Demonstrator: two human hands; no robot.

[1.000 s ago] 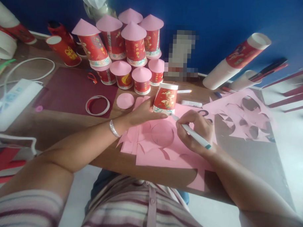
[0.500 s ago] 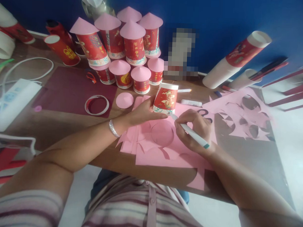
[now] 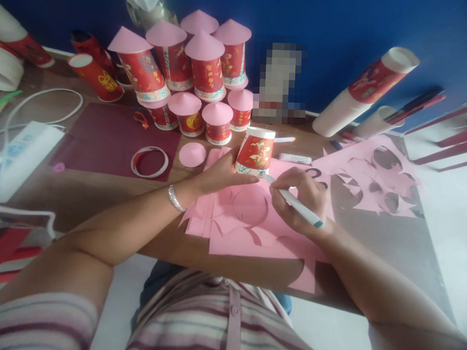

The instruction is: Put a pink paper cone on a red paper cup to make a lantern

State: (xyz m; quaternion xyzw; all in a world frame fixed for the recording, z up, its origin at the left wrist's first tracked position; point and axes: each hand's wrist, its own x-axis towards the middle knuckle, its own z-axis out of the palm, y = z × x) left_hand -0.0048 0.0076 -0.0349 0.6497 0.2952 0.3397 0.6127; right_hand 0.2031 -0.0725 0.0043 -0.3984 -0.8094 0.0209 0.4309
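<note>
A red and white paper cup (image 3: 256,151) with a gold dragon print is gripped at its left side and lower edge by my left hand (image 3: 228,172). Green-blue line patterns run along the cup's white lower band. My right hand (image 3: 302,198) is closed around a white marker (image 3: 299,205) with a green end, and its tip meets or nearly meets that band. Beneath both hands lie pink paper sheets (image 3: 250,242) with round cuts. Dark scissor handles (image 3: 314,174) show just behind my right hand.
Several red cups with pink cone tops (image 3: 204,67) stand stacked at the back. A tape roll (image 3: 149,162) and a pink paper cone (image 3: 192,154) lie to the left. Cut pink scraps (image 3: 375,175) and a tall cup stack (image 3: 364,93) are on the right.
Almost nothing differs. The marker tip and my right hand have shifted very slightly along the cup's lower band; the left hand keeps its hold.
</note>
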